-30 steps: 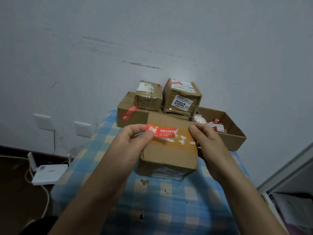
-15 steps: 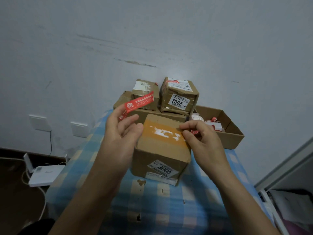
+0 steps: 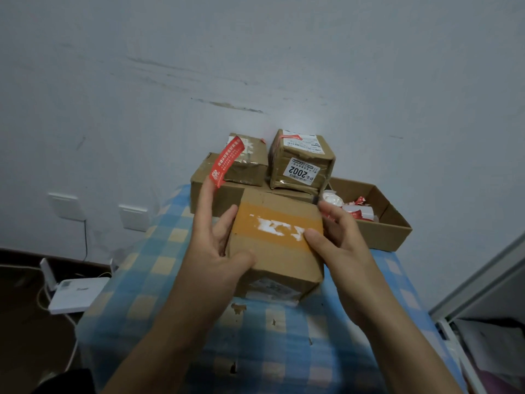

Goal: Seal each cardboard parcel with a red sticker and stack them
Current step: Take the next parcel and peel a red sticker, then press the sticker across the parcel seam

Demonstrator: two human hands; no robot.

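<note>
Lifted away from the parcel (image 3: 277,251), the red sticker (image 3: 227,162) now clings to the left grip's (image 3: 211,251) forefinger.
That grip and the right grip (image 3: 338,240) clasp the parcel's sides on the desk (image 3: 284,336); the sticker stands upright, far-left of the crosswise orange band (image 3: 281,216).

- Four parcels: near parcel (image 3: 277,251), flat parcel (image 3: 230,200), two small parcels (image 3: 252,169) (image 3: 301,155) on top of it.
- One open box (image 3: 395,234).
- One loose sticker (image 3: 227,162).
- Two hands: left hand (image 3: 216,251), right hand (image 3: 341,240).
- Two wall plates (image 3: 66,206) (image 3: 133,217).
- One router (image 3: 76,294).
</note>
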